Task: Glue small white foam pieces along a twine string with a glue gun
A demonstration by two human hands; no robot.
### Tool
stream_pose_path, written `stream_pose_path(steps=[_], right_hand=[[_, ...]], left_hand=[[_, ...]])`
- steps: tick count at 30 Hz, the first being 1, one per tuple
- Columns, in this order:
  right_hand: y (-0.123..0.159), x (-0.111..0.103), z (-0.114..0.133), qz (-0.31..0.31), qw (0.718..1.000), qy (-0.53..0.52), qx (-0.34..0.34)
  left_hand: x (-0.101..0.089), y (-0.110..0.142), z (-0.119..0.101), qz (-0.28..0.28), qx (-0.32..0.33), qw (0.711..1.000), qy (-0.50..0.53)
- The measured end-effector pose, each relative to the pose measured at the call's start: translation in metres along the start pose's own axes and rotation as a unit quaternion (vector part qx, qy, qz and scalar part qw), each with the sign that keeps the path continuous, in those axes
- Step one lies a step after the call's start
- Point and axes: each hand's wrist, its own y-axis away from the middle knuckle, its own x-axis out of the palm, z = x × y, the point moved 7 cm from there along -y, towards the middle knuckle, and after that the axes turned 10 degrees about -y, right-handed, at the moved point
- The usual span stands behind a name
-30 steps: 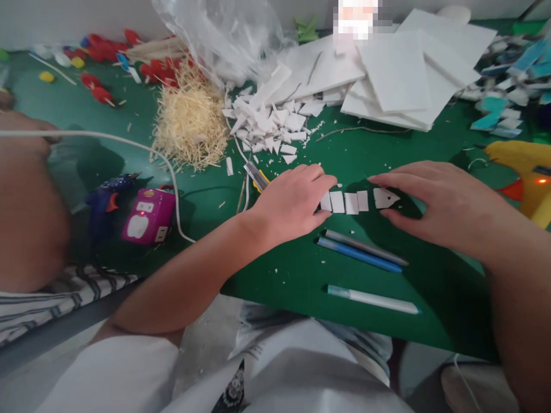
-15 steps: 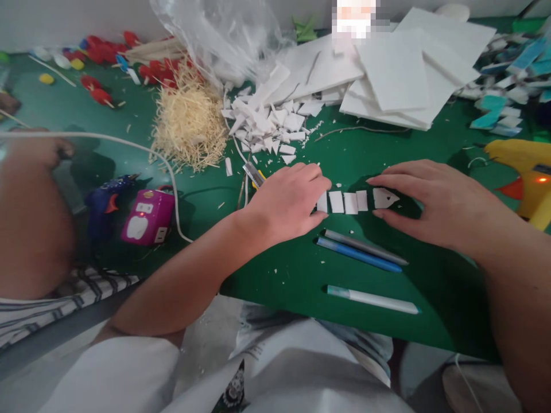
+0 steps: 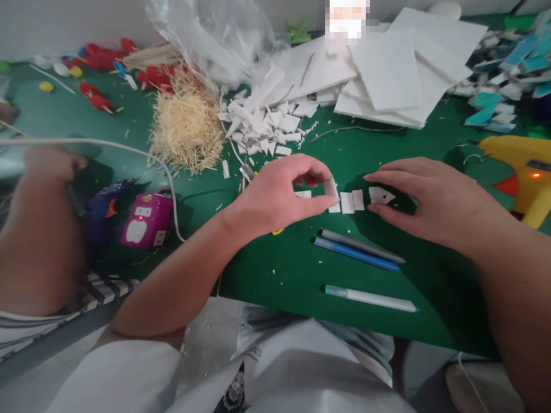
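Note:
My left hand (image 3: 286, 189) pinches a small white foam piece (image 3: 330, 189) between thumb and fingertips, tilted up over a row of flat pieces. Two of those white foam pieces, a rectangle (image 3: 346, 202) and a smaller one (image 3: 357, 199), lie side by side. Right of them is a pointed foam piece (image 3: 380, 196) with a dark dot, like a fish head. My right hand (image 3: 413, 192) lies around it with thumb and fingers spread apart. Partly hidden under my left hand is a cutter knife, its metal blade (image 3: 247, 172) showing.
Three pens lie nearer me: grey (image 3: 364, 246), blue (image 3: 356, 254) and white (image 3: 371, 298). A yellow glue gun (image 3: 523, 166) stands at right. Foam scraps (image 3: 269, 123), foam sheets (image 3: 387, 74) and a straw heap (image 3: 187, 129) lie behind. At left are a magenta power box (image 3: 148, 219) and another person's arm (image 3: 43, 229).
My left hand has lifted slightly and now holds a foam piece tilted up from the row. My right hand stays around the pointed piece. The other person's hand has shifted a little right.

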Motion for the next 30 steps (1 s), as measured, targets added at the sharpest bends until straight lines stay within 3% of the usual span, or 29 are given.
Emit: stream_pose_path(steps=[3, 7, 11, 17, 20, 24, 26, 30], right_hand=[[-0.001, -0.009, 0.006, -0.053, 0.998, -0.002, 0.027], [-0.003, -0.02, 0.028, -0.121, 0.992, -0.013, 0.021], [-0.005, -0.024, 0.051, -0.167, 0.986, -0.009, 0.004], [-0.001, -0.023, 0.064, -0.203, 0.978, -0.012, -0.044], [-0.002, -0.022, 0.069, -0.196, 0.978, -0.021, -0.073], [-0.009, -0.014, 0.062, -0.137, 0.99, 0.002, -0.009], [-0.009, -0.014, 0.064, -0.16, 0.986, 0.011, -0.041], [0.001, -0.02, 0.071, -0.242, 0.955, 0.016, -0.168]], left_hand=[[-0.001, -0.001, 0.009, 0.016, -0.047, 0.985, 0.168], [0.006, -0.004, 0.012, 0.058, -0.081, 0.955, 0.279], [0.017, -0.003, 0.008, 0.085, -0.104, 0.934, 0.332], [0.031, -0.001, 0.005, 0.086, -0.113, 0.919, 0.367], [0.036, -0.001, 0.004, 0.092, -0.111, 0.917, 0.371], [0.038, 0.001, 0.001, 0.097, -0.115, 0.903, 0.402], [0.039, 0.001, -0.001, 0.097, -0.115, 0.894, 0.422], [0.04, 0.001, -0.002, 0.096, -0.118, 0.883, 0.444]])
